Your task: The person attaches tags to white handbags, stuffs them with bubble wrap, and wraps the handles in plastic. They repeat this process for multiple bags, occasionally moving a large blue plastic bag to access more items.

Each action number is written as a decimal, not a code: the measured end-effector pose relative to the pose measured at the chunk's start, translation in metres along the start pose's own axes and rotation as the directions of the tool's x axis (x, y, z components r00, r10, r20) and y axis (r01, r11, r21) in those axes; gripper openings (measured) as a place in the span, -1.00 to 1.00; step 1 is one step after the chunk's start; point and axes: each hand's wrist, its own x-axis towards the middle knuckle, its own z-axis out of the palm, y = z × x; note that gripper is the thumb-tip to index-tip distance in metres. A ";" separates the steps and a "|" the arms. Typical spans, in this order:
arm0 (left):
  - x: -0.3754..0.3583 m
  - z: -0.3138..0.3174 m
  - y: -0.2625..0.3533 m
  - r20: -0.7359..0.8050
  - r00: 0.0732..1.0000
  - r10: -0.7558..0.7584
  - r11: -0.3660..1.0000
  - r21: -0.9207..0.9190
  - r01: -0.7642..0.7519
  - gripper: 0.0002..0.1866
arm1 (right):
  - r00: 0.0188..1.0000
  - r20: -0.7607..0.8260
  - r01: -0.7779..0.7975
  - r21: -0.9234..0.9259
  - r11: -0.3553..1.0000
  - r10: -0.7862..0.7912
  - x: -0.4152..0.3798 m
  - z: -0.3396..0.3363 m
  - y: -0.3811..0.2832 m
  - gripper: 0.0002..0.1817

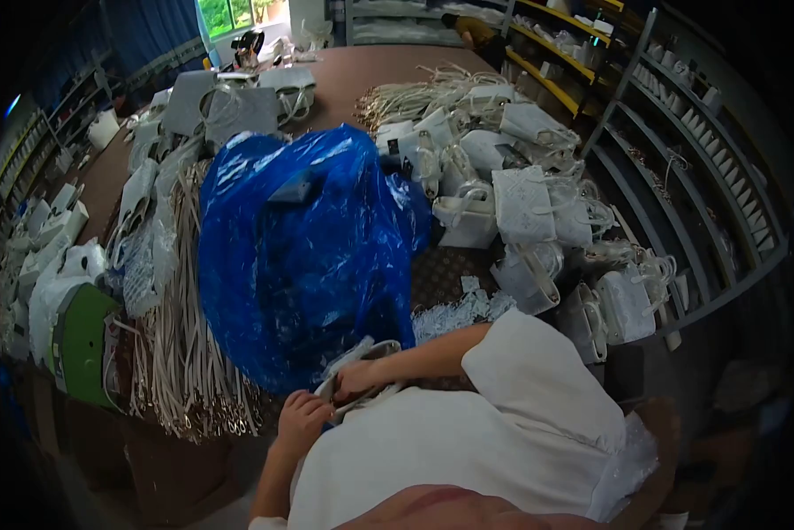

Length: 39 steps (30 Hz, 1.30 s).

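A small white handbag [385, 351] is held close to my body at the table's front edge, its opening facing up. My left hand [303, 419] grips the near left side of the bag with its fingers curled. Into the opening reaches my right hand [356, 380]; its fingertips are hidden inside, so what they touch does not show. Just beyond the bag lies a large blue plastic bag [309, 256], with some pale items showing dimly through it.
Many white straps with metal clasps [189, 353] hang over the table edge on the left, beside a green item [88, 344]. White handbags [525, 205] crowd the right side. Metal shelves with thread cones [697, 115] stand at right. A person [472, 31] bends at the far end.
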 end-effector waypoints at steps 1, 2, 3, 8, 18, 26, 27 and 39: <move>-0.003 -0.001 -0.002 0.106 0.994 0.033 0.999 0.010 -0.034 -0.89 | 1.000 0.023 -0.008 -0.079 0.997 0.010 -0.004 -0.002 -0.005 -0.63; -0.002 -0.003 -0.002 0.196 0.980 0.023 1.000 -0.014 -0.020 -0.89 | 0.998 0.061 0.000 -0.157 0.988 0.010 -0.009 -0.005 -0.012 -0.58; 0.000 -0.007 -0.001 0.286 0.958 0.004 0.999 -0.043 0.009 -0.88 | 0.996 -0.012 0.083 -0.193 0.978 -0.087 0.005 0.005 0.000 -0.57; 0.001 -0.012 0.003 0.403 0.906 -0.131 0.981 -0.078 0.177 -0.90 | 0.997 -0.043 0.052 -0.296 0.954 -0.067 0.013 0.011 -0.004 -0.62; -0.033 0.026 0.009 0.330 0.915 -0.231 0.955 -0.102 0.277 -0.87 | 0.851 -0.482 -0.126 -0.573 0.810 -0.209 0.003 -0.017 0.043 -0.75; -0.023 0.054 0.011 0.199 0.951 -0.236 0.960 -0.106 0.260 -0.91 | 0.793 -0.539 -0.127 -0.600 0.790 -0.282 0.013 -0.030 0.046 -0.79; -0.021 0.055 0.012 0.145 0.957 -0.252 0.947 -0.168 0.275 -0.92 | 0.818 -0.513 -0.119 -0.592 0.797 -0.259 0.010 -0.027 0.042 -0.81; -0.009 0.068 0.017 0.160 0.939 -0.304 0.949 -0.032 0.313 -0.89 | 0.809 -0.351 0.071 -0.738 0.671 -0.472 -0.001 0.034 0.033 -0.84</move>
